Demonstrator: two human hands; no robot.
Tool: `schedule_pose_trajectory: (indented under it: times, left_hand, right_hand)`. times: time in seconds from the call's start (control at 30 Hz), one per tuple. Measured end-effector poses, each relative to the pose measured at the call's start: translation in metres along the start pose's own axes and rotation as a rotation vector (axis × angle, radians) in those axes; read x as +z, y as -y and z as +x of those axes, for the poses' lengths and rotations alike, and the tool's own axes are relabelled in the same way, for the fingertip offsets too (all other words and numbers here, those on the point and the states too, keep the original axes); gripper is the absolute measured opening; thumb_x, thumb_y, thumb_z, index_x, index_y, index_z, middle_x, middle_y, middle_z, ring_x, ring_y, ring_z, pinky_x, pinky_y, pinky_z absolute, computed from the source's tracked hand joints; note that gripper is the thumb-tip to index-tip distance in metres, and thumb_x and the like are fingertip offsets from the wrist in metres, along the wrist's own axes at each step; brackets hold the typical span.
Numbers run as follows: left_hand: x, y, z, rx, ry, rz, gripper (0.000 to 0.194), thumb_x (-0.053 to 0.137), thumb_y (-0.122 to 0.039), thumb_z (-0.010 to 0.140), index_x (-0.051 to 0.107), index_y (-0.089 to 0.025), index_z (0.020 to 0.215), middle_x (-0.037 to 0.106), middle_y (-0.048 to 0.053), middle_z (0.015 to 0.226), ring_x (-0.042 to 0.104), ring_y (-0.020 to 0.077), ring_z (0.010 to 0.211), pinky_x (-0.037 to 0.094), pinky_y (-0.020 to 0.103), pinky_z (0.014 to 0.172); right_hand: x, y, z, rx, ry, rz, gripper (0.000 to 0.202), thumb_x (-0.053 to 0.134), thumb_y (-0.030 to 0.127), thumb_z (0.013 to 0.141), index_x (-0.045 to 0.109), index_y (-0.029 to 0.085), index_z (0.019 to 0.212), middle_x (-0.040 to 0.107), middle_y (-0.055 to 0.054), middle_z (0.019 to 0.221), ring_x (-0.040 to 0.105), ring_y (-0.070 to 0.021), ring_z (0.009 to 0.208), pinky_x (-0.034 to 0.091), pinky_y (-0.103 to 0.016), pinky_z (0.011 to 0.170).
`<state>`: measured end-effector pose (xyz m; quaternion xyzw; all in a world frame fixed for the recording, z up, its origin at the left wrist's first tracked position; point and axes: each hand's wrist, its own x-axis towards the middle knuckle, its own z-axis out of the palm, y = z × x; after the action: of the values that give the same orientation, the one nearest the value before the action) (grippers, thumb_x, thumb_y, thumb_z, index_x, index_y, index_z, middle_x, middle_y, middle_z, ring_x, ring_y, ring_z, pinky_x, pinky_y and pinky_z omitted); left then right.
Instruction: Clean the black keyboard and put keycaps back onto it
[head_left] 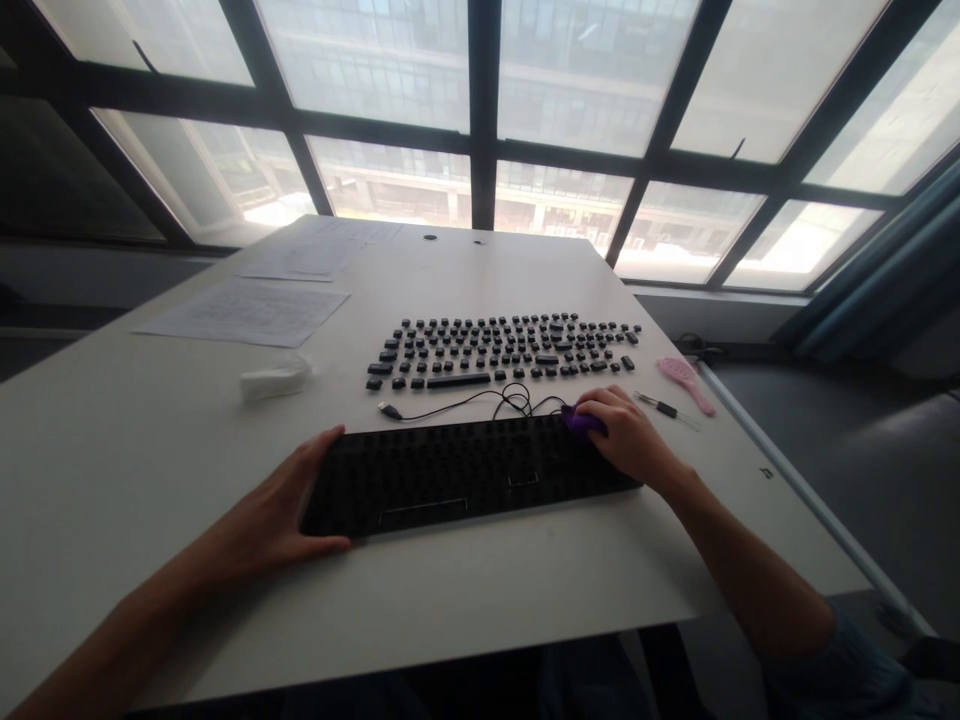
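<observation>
A black keyboard (450, 480) with its keycaps off lies flat before me on the white table. My left hand (304, 510) grips its left end, thumb along the near edge and fingers at the far corner. At the upper right of the keyboard, my right hand (626, 430) is closed on a bunched purple cloth (581, 422), pressed to the surface. Part of the cloth is hidden under the fingers. Behind the keyboard runs its black cable (450, 402), looped in the middle, with a USB plug at the left end. Loose black keycaps (459, 380) stand in rows beyond it.
To the right lie a keycap puller (666, 409) and a pink hairbrush (684, 376) near the table's right edge. A crumpled white tissue pack (276, 378) sits left of the keycaps. Printed paper sheets (247, 310) lie further back, before large windows.
</observation>
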<state>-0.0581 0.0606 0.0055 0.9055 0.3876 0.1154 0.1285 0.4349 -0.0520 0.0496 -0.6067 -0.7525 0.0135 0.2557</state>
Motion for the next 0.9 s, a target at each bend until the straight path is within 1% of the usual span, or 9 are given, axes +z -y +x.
schedule_pose_trajectory:
  times: [0.1, 0.23, 0.3, 0.4, 0.47, 0.57, 0.67, 0.8, 0.9]
  left_hand:
    - [-0.001, -0.003, 0.0, -0.003, 0.004, -0.016, 0.116, 0.075, -0.059, 0.078, 0.002, -0.027, 0.162, 0.027, 0.018, 0.165, 0.039, 0.0424, 0.146, 0.041, 0.057, 0.115]
    - [-0.001, -0.002, 0.0, 0.01, -0.005, -0.011, 0.117, 0.075, -0.059, 0.077, 0.002, -0.027, 0.162, 0.027, 0.018, 0.165, 0.039, 0.043, 0.146, 0.042, 0.057, 0.114]
    - [-0.001, -0.001, 0.001, 0.014, -0.008, 0.0, 0.118, 0.075, -0.059, 0.077, 0.001, -0.027, 0.163, 0.028, 0.018, 0.165, 0.04, 0.0432, 0.145, 0.043, 0.056, 0.114]
    - [-0.001, -0.002, 0.001, 0.004, -0.005, 0.009, 0.117, 0.076, -0.058, 0.077, 0.003, -0.026, 0.163, 0.029, 0.018, 0.165, 0.041, 0.0427, 0.144, 0.044, 0.055, 0.113]
    - [-0.001, -0.003, 0.001, 0.002, -0.013, 0.01, 0.117, 0.076, -0.058, 0.077, 0.004, -0.025, 0.163, 0.029, 0.017, 0.164, 0.041, 0.0424, 0.144, 0.043, 0.055, 0.114]
    - [-0.003, -0.005, 0.001, 0.007, -0.004, 0.012, 0.117, 0.075, -0.059, 0.077, 0.003, -0.024, 0.162, 0.029, 0.018, 0.164, 0.04, 0.0417, 0.145, 0.042, 0.054, 0.116]
    - [-0.003, -0.004, 0.001, -0.008, 0.016, 0.002, 0.115, 0.074, -0.059, 0.079, 0.002, -0.025, 0.162, 0.026, 0.017, 0.165, 0.038, 0.041, 0.146, 0.04, 0.053, 0.117]
    - [-0.001, -0.002, 0.0, -0.002, 0.021, -0.004, 0.116, 0.074, -0.06, 0.078, 0.0, -0.027, 0.162, 0.026, 0.017, 0.165, 0.038, 0.0414, 0.146, 0.041, 0.054, 0.116]
    - [-0.001, -0.002, 0.0, -0.013, 0.022, -0.022, 0.116, 0.074, -0.06, 0.078, 0.001, -0.028, 0.162, 0.025, 0.016, 0.166, 0.036, 0.0415, 0.147, 0.04, 0.055, 0.117]
  right_hand:
    - [0.002, 0.001, 0.002, -0.013, -0.061, 0.036, 0.042, 0.057, 0.0, 0.08, 0.07, 0.022, 0.114, 0.067, -0.008, 0.121, 0.054, -0.0284, 0.114, 0.049, -0.048, 0.104]
    - [0.009, 0.009, 0.005, -0.113, 0.09, 0.068, 0.047, 0.056, 0.005, 0.086, 0.065, 0.027, 0.127, 0.063, -0.006, 0.133, 0.051, -0.0282, 0.124, 0.046, -0.049, 0.109]
    - [0.009, 0.011, 0.005, -0.104, 0.122, 0.024, 0.042, 0.057, 0.008, 0.088, 0.066, 0.027, 0.124, 0.064, -0.007, 0.131, 0.052, -0.0287, 0.122, 0.046, -0.05, 0.107]
    - [0.007, 0.008, 0.004, -0.083, 0.119, -0.067, 0.039, 0.053, 0.002, 0.087, 0.07, 0.026, 0.113, 0.067, -0.007, 0.123, 0.054, -0.0284, 0.116, 0.047, -0.048, 0.102]
    - [0.004, 0.003, 0.003, -0.042, 0.086, -0.122, 0.041, 0.05, -0.002, 0.085, 0.071, 0.025, 0.108, 0.068, -0.007, 0.118, 0.054, -0.0286, 0.112, 0.048, -0.046, 0.098]
    - [0.004, -0.003, 0.003, 0.058, -0.039, -0.152, 0.04, 0.048, -0.001, 0.087, 0.07, 0.024, 0.11, 0.068, -0.009, 0.118, 0.054, -0.0296, 0.109, 0.048, -0.047, 0.096]
    - [0.007, 0.0, 0.004, 0.034, -0.103, -0.079, 0.042, 0.048, 0.0, 0.087, 0.068, 0.024, 0.117, 0.065, -0.009, 0.122, 0.053, -0.0291, 0.114, 0.048, -0.047, 0.101]
    - [0.011, 0.013, 0.005, -0.156, 0.087, 0.022, 0.051, 0.045, -0.003, 0.088, 0.065, 0.027, 0.123, 0.062, -0.005, 0.135, 0.05, -0.0265, 0.124, 0.046, -0.046, 0.107]
    - [0.011, 0.012, 0.003, -0.106, 0.116, -0.073, 0.048, 0.046, -0.003, 0.087, 0.067, 0.026, 0.119, 0.063, -0.007, 0.133, 0.052, -0.0289, 0.121, 0.047, -0.049, 0.102]
